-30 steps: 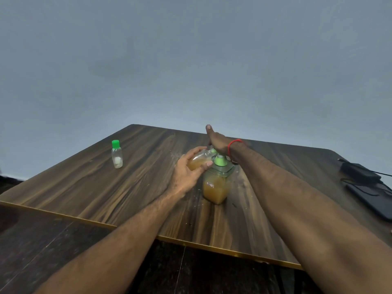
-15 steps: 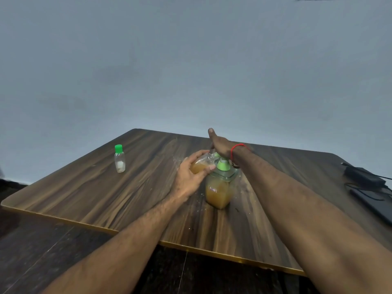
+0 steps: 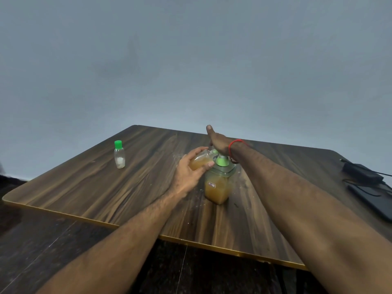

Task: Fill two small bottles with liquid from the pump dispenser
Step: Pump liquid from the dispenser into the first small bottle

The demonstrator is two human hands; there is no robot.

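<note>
Clear plastic pump dispenser [image 3: 218, 185], clear plastic capped bottle [image 3: 119, 156], table [image 3: 89, 187] — streaked wood-grain, faint sheen

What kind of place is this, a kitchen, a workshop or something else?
Probably a plain room at home or in an office, not a kitchen. A bare grey wall stands behind a wooden table, and a laptop with its charger lies at the table's right edge.

Capped bottle [image 3: 119, 154] stands on table [image 3: 84, 187], left of dispenser [image 3: 218, 183].
</note>
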